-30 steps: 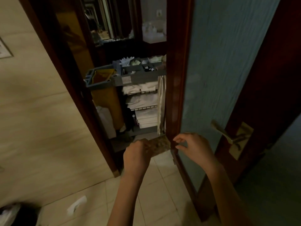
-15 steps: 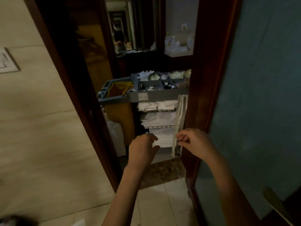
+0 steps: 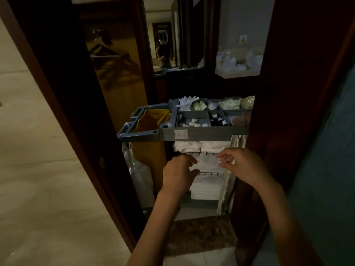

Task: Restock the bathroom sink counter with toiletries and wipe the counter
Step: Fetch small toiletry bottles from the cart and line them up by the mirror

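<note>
Cart (image 3: 211, 133) right end behind door frame (image 3: 269, 112), label (image 3: 181, 134) unreadable (perhaps printed text), tray toiletries (image 3: 194, 123) indistinct

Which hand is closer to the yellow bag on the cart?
Left. The left hand sits just right of the yellow bag; the right hand is farther right, before the towels.

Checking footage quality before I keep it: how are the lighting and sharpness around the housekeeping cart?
Head view: dim, the door frame nearly black; the white towels on the housekeeping cart and the lit shelf behind are brightest; wide-angle distortion slants the frame; the left hand and right hand look fairly sharp.
</note>
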### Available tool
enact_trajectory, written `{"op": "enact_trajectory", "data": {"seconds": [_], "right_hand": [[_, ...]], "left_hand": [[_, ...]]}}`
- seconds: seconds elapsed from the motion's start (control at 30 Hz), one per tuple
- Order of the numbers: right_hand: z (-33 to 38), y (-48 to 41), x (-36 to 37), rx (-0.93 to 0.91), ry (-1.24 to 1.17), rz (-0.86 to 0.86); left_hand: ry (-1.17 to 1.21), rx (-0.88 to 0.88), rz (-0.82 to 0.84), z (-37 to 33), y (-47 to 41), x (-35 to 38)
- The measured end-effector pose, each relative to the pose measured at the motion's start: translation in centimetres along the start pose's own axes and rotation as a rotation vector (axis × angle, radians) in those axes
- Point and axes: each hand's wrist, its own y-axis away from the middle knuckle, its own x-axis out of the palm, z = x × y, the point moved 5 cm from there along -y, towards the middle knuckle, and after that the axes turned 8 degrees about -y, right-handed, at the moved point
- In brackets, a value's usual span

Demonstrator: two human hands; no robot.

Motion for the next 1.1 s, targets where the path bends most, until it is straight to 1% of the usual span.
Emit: {"op": "enact_trajectory", "data": {"seconds": [0.13,0.27,0.37,0.53,0.7,0.87,0.97,1.03,1.1], "right_hand": [[-1.6,-3.4,0.6,0.011,-0.009,0.024],[-3.6,-6.3,2.0,0.062,-0.041,0.060],[-5.4,-8.9,2.8,0.108,-0.014,0.080],[-8.8,-15.1,3.3,0.189,-0.011,0.055],[-12.6,-23.4,2.9,0.246,-0.047,-0.009],[-15.7,-30.1,3.6,0.275,-0.048,-0.050],[-17.8,-32.5,4.8,0.302,-0.037,-0.037],[-19.5,-33.6,5.5,0.339,-0.055,-0.034],[-21.5,-34.2,6.4,0.384,-0.076,-0.021]], "left_hand": [[0.018,-0.012,0.021,0.5,-3.6,1.8],[0.040,-0.022,0.060,1.4,-7.3,4.2],[0.057,-0.013,0.060,1.8,-10.4,5.6],[0.085,0.031,0.024,2.8,-18.0,7.4],[0.050,0.077,0.078,4.1,-27.9,9.5],[0.031,0.114,0.141,5.6,-35.2,11.9],[0.062,0.126,0.197,6.6,-38.3,14.0],[0.078,0.128,0.207,7.3,-40.0,15.7],[0.130,0.099,0.230,8.0,-41.0,17.4]]}}
